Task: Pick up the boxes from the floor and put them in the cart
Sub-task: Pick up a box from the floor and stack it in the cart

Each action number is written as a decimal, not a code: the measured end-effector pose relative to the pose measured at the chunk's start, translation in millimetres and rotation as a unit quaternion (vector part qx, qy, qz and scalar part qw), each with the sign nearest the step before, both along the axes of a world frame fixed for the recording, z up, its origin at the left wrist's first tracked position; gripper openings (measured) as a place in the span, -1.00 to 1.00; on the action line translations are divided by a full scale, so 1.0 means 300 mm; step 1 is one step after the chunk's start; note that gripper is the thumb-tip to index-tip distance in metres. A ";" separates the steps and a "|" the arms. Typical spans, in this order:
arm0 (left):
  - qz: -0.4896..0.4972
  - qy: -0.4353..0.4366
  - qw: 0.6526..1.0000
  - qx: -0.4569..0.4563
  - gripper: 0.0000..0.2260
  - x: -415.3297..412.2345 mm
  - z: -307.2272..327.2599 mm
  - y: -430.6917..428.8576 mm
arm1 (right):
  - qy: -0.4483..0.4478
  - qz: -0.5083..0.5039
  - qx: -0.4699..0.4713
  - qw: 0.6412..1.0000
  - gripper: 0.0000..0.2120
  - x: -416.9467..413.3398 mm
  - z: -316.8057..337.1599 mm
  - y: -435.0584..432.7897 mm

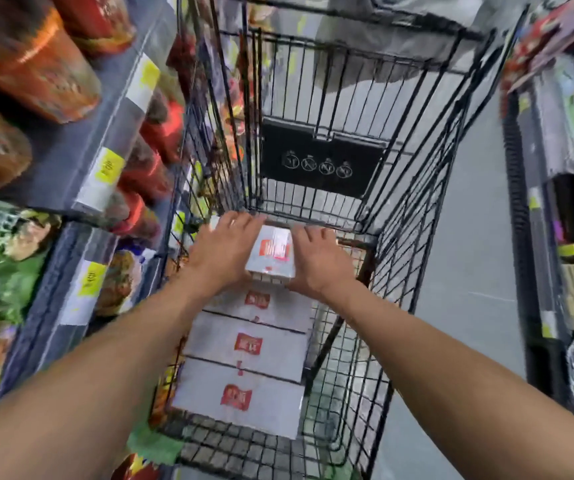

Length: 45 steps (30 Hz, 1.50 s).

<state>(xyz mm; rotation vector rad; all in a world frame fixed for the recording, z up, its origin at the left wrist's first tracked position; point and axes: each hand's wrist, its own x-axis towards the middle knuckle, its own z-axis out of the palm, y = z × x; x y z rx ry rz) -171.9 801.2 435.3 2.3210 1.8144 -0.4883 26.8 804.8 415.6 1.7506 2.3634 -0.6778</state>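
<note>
White box (271,252) with red label held inside black wire cart (413,216), above three like boxes (244,351) lying in a row | left hand (225,249) and right hand (320,259) clasp its sides; fingers extended, close together | stocked shelves (81,161) flank cart

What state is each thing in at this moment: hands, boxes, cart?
Left hand: pressed on the held box's left side.
Right hand: pressed on its right side.
Held box: gripped between both hands, inside the cart.
Three white boxes: lying in a row.
Cart: partly loaded.
</note>
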 end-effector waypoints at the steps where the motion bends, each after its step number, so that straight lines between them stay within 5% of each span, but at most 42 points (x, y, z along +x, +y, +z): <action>1: 0.004 -0.001 1.000 -0.006 -0.09 -0.006 -0.029 0.007 | 0.000 -0.002 -0.004 1.000 0.07 -0.010 -0.032 0.006; 9: 0.008 0.013 0.996 -0.086 -0.09 -0.041 -0.215 0.034 | 0.022 0.005 -0.063 0.998 -0.03 -0.048 -0.212 0.006; 18: 0.036 -0.003 0.984 -0.172 -0.10 -0.048 -0.361 0.031 | 0.007 0.047 -0.182 0.982 0.13 -0.033 -0.313 0.041; 45: 0.100 -0.017 0.984 -0.145 -0.03 -0.037 -0.395 -0.119 | 0.047 0.022 -0.149 0.987 0.10 -0.063 -0.383 -0.100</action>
